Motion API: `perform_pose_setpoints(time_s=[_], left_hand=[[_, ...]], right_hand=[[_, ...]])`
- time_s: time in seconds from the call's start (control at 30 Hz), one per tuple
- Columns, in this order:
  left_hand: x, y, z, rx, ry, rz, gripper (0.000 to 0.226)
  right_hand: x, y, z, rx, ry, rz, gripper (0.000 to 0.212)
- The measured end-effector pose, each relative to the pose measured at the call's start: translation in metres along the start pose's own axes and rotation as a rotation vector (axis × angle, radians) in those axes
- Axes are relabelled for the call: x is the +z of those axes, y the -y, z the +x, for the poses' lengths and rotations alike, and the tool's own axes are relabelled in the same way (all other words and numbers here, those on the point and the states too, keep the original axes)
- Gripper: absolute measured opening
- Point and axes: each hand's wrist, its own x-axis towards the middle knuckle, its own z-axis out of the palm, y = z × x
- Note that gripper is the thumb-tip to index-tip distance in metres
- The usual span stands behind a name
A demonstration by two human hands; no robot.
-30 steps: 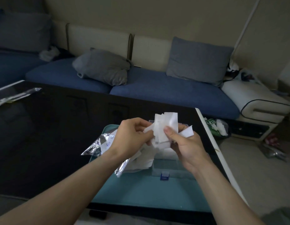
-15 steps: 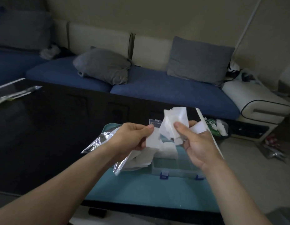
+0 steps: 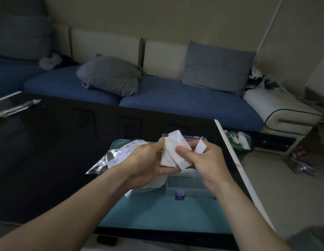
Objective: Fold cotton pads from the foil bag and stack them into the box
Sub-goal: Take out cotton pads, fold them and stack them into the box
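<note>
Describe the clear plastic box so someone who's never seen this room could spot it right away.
Find the dark table in front of the blue sofa; a teal mat lies at its near right corner. The box sits on that mat, below the two hands, with the crinkled foil bag beside it. Unlike the bag, it is see-through and rigid, with small blue latches on its front.

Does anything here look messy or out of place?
Yes. The foil bag lies crumpled and torn open on the teal mat beside the clear box, and wrappers litter the floor right of the table.
</note>
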Motion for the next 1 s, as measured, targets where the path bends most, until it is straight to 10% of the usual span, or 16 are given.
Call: perform_pose_setpoints(time_s=[0.37, 1.0], left_hand=[[0.007, 0.006, -0.001, 0.195, -0.286, 0.086, 0.025], [0.008, 0.003, -0.005, 0.249, -0.462, 0.247, 0.016]], right_hand=[[-0.008, 0.014, -0.002, 0.263, 0.012, 0.537, 0.024], [0.018, 0.012, -0.014, 0.143, -0.096, 0.125, 0.023]])
